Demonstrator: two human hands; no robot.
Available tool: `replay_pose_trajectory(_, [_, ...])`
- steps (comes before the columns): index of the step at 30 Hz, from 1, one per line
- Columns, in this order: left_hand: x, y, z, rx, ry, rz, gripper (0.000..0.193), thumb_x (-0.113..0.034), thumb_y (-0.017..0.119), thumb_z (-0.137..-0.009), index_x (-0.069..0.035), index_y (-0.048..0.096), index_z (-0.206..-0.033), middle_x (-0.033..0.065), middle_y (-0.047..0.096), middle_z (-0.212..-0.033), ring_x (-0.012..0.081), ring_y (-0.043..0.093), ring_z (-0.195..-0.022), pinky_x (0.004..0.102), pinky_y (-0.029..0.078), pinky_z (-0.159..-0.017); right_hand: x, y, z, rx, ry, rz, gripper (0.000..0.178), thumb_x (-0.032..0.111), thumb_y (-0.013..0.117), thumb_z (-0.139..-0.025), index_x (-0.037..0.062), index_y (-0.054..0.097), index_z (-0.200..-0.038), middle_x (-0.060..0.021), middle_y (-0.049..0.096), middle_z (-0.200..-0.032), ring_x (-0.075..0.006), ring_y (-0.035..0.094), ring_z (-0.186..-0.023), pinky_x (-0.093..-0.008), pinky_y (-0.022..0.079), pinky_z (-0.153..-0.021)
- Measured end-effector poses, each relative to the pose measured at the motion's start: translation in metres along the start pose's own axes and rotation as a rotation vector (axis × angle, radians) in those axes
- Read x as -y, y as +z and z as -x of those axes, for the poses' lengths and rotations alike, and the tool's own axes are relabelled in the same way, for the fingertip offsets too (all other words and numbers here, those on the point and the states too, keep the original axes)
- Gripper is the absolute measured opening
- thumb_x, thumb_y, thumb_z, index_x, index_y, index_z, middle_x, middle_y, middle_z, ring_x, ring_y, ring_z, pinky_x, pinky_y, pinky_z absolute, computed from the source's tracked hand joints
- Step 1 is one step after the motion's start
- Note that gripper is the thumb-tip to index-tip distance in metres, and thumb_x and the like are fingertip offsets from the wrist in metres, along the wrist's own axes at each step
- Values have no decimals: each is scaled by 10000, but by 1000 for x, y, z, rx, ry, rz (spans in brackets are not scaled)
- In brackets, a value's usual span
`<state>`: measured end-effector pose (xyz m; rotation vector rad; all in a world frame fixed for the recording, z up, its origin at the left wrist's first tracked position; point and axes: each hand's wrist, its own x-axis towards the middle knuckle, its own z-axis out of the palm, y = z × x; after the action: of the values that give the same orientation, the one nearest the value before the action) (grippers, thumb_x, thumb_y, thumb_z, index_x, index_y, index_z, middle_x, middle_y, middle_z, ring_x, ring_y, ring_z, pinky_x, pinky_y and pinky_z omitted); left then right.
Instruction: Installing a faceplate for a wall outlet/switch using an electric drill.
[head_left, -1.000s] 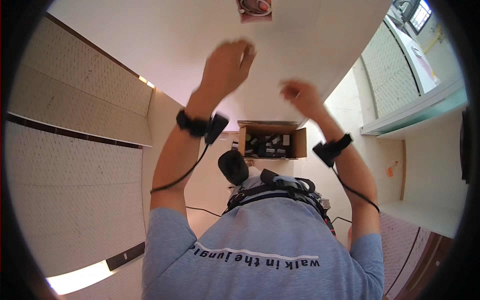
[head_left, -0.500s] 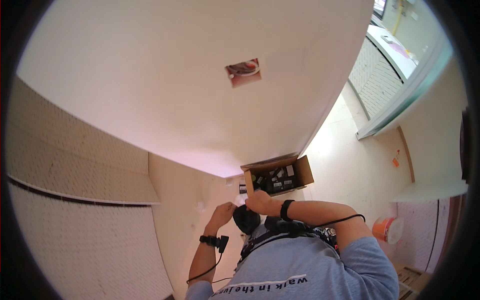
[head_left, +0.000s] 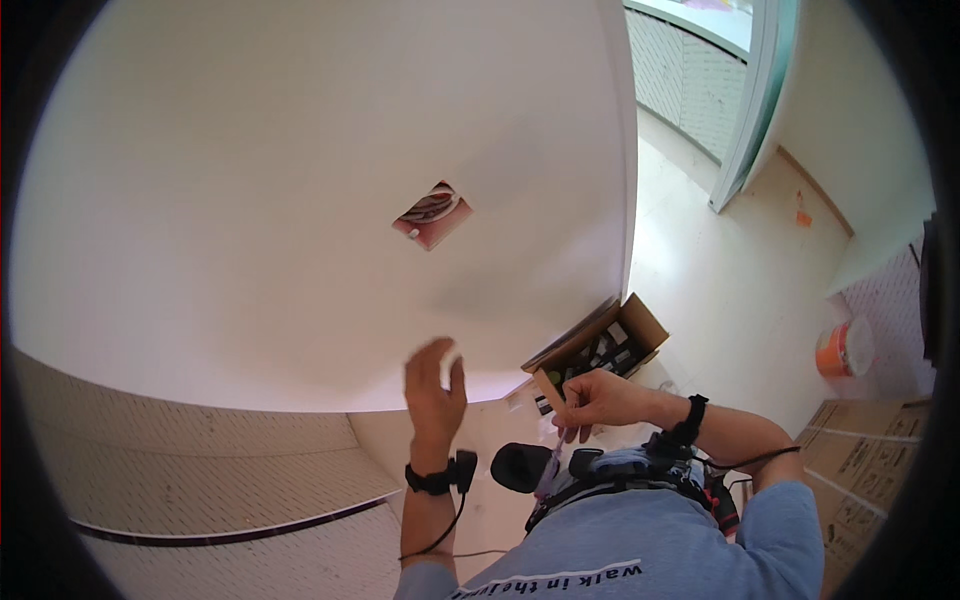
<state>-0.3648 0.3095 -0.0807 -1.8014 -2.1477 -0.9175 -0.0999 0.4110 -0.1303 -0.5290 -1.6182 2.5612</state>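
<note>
My left hand [head_left: 435,395] is raised in front of the white wall panel [head_left: 250,250], fingers and thumb apart, nothing seen in it. Above it, a square cutout [head_left: 432,215] in the panel shows coiled wires inside. At waist height my right hand [head_left: 600,400] pinches a slim tool with a translucent purplish shaft or handle [head_left: 549,472], pointing down; its exact kind is unclear. Beside that tool, a black pouch [head_left: 522,467] hangs from my belt.
An open cardboard box [head_left: 645,325] of small dark and white parts stands on the floor by the panel's edge. To the right are an orange-and-white bucket [head_left: 845,348] and strapped cartons [head_left: 860,460]. A glass-edged doorway [head_left: 755,110] lies beyond.
My hands were together at the black pouch and have parted. The left rose toward the panel and opened; the right now holds the slim purplish tool. The view has turned and shifted.
</note>
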Motion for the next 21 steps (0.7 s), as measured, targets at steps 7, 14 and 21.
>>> replay_pose_trajectory(7, [-75,-1,-130,-300,370,-273,547,-183,766,-921,-40,544,-1400,171,476,-1423,348,484,-1307,464,450,-1040,-36,78,-15,287,-17,-175,382,377,617,-1040,13,593,-928,-82,712,-840,-144,692,-720,-273,582,-662])
replay_pose_trajectory(14, [-111,34,-166,-198,339,-707,917,-341,854,-839,-86,361,-1569,169,256,-1527,363,282,-1401,494,395,-1096,-17,32,-8,784,-203,-121,415,416,415,-1110,49,587,-1200,-89,706,-1008,-188,659,-923,-351,534,-859])
replay_pose_trajectory(21, [-116,49,-171,-183,267,-790,1031,-231,896,-775,-87,293,-1598,209,247,-1485,391,295,-1359,517,429,-1054,35,-111,-72,-367,-804,323,440,303,430,-1079,35,547,-1408,-206,657,-919,-359,680,-796,-464,553,-672])
